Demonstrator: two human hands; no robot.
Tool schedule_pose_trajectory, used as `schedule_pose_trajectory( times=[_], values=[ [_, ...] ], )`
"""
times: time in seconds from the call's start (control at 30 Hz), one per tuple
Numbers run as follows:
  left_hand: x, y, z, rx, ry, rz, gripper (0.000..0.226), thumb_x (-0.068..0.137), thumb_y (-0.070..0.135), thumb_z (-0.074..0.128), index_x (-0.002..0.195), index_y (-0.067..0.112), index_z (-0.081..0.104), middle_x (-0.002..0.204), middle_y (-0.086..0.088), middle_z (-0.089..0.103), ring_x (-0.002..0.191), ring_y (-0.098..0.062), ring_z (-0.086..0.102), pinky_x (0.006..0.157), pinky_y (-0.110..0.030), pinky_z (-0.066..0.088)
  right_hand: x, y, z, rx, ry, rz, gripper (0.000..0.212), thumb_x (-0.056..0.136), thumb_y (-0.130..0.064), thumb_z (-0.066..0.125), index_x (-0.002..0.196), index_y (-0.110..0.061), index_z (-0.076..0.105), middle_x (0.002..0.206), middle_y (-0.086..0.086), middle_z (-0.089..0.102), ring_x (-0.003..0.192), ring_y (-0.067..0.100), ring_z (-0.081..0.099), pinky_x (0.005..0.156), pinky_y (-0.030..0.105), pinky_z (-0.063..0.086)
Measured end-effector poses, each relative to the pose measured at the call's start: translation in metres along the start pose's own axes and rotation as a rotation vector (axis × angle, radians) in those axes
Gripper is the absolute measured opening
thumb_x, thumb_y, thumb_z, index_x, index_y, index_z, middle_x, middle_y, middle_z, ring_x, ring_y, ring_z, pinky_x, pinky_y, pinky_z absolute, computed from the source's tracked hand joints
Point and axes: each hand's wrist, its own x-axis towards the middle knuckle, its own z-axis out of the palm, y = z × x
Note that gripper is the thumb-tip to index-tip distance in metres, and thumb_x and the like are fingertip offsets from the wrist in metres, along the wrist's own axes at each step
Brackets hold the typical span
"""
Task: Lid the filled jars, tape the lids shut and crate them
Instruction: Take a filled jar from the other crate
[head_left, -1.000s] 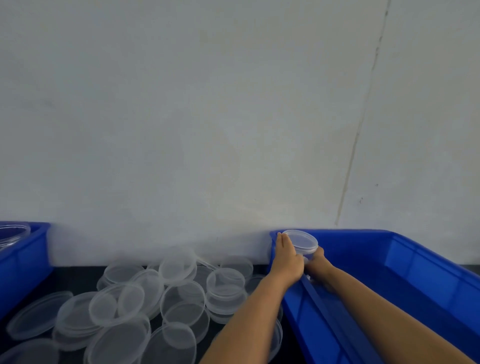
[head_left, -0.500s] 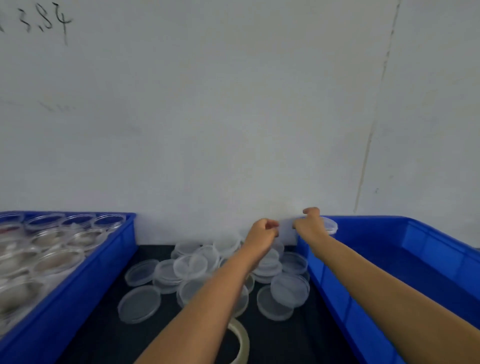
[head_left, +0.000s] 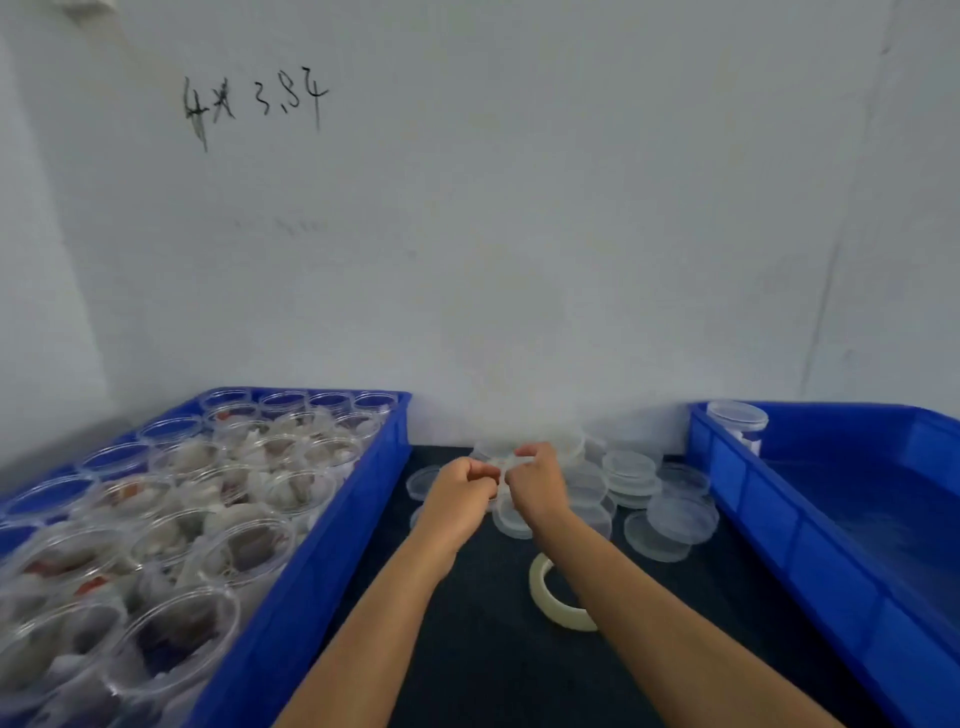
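My left hand (head_left: 462, 483) and my right hand (head_left: 535, 483) meet over a pile of clear lids (head_left: 631, 470) at the back of the black table. Both have curled fingers and pinch a blurred clear lid (head_left: 511, 460) between them. A roll of pale tape (head_left: 543, 587) lies on the table, partly under my right forearm. Several open filled jars (head_left: 228, 551) stand in the blue crate on the left (head_left: 332, 551). One lidded jar (head_left: 737, 421) stands in the far left corner of the blue crate on the right (head_left: 779, 519).
A white wall with handwritten marks (head_left: 254, 104) rises right behind the table. The black tabletop (head_left: 493, 670) runs as a strip between the two crates. Loose lids spread from the middle toward the right crate.
My hands left the lidded jar in the right crate's corner, moved left and came together over the lid pile. The view swung left, bringing the left crate of jars into sight.
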Motion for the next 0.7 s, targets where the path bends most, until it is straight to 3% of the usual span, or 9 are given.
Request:
schedule_pose_trajectory(
  times=[0.07,0.13,0.2,0.27,0.33,0.47,0.53,0.6,0.7],
  values=[
    [0.001,-0.004,-0.034,0.175,0.064,0.03,0.019,0.094,0.01,0.048,0.106,0.021,0.059,0.103,0.006,0.06,0.09,-0.009,0.055,0.077,-0.026,0.045,-0.009,-0.009,0.028,-0.002,-0.062,-0.03,0.031,0.087,0.004,0.045,0.116,-0.007,0.048,0.099,0.009,0.054,0.085,0.018,0.051,0.069,0.027,0.041],
    [0.001,-0.009,-0.068,0.342,0.159,0.057,0.018,0.094,0.013,0.048,0.105,0.021,0.059,0.104,0.004,0.06,0.096,-0.015,0.057,0.084,-0.032,0.046,-0.018,-0.022,0.056,0.008,-0.137,-0.065,0.03,0.085,0.005,0.047,0.111,-0.011,0.048,0.095,0.005,0.055,0.078,0.015,0.051,0.061,0.021,0.042],
    [0.001,-0.013,-0.099,0.507,0.254,0.061,0.016,0.094,0.015,0.049,0.105,0.018,0.06,0.104,0.0,0.062,0.097,-0.022,0.06,0.082,-0.034,0.047,-0.025,-0.033,0.081,0.009,-0.218,-0.111,0.026,0.088,0.004,0.045,0.107,-0.012,0.049,0.088,0.002,0.054,0.071,0.012,0.05,0.055,0.019,0.041],
    [-0.001,-0.02,-0.126,0.657,0.319,0.065,0.012,0.095,0.019,0.05,0.102,0.015,0.06,0.103,-0.003,0.064,0.097,-0.025,0.061,0.077,-0.034,0.045,-0.033,-0.041,0.103,-0.031,-0.32,-0.169,0.023,0.091,0.003,0.043,0.104,-0.013,0.052,0.087,0.002,0.055,0.069,0.011,0.049,0.058,0.022,0.04],
    [-0.004,-0.027,-0.148,0.761,0.329,0.059,0.017,0.096,0.022,0.051,0.108,0.014,0.06,0.109,-0.003,0.064,0.1,-0.024,0.061,0.082,-0.036,0.048,-0.042,-0.044,0.121,-0.11,-0.426,-0.24,0.023,0.092,0.002,0.043,0.107,-0.011,0.055,0.094,0.003,0.056,0.071,0.01,0.05,0.059,0.021,0.041],
    [-0.014,-0.036,-0.183,0.864,0.269,0.034,0.025,0.096,0.014,0.054,0.121,0.015,0.057,0.123,-0.003,0.061,0.109,-0.018,0.059,0.094,-0.034,0.049,-0.062,-0.049,0.141,-0.233,-0.576,-0.308,0.028,0.091,0.002,0.045,0.115,-0.007,0.056,0.107,0.007,0.055,0.086,0.018,0.054,0.066,0.024,0.045],
    [-0.022,-0.039,-0.199,0.902,0.205,0.022,0.029,0.095,0.012,0.056,0.123,0.015,0.055,0.126,-0.004,0.06,0.113,-0.018,0.057,0.097,-0.033,0.047,-0.073,-0.053,0.146,-0.327,-0.627,-0.365,0.029,0.091,0.001,0.046,0.115,-0.008,0.059,0.115,0.009,0.058,0.1,0.023,0.057,0.081,0.033,0.05],
    [-0.031,-0.041,-0.213,0.937,0.083,0.031,0.031,0.093,0.016,0.059,0.124,0.017,0.056,0.128,-0.001,0.059,0.115,-0.015,0.056,0.099,-0.032,0.047,-0.083,-0.055,0.147,-0.459,-0.621,-0.476,0.026,0.092,-0.005,0.049,0.113,-0.013,0.062,0.122,0.005,0.059,0.113,0.023,0.054,0.1,0.044,0.042],
    [-0.05,-0.046,-0.231,0.97,-0.109,0.054,0.031,0.092,0.024,0.063,0.122,0.021,0.057,0.128,0.004,0.059,0.114,-0.011,0.056,0.099,-0.032,0.048,-0.101,-0.06,0.142,-0.543,-0.617,-0.635,0.022,0.092,-0.013,0.051,0.11,-0.016,0.063,0.121,0.002,0.058,0.115,0.022,0.051,0.105,0.047,0.033]
  ],
)
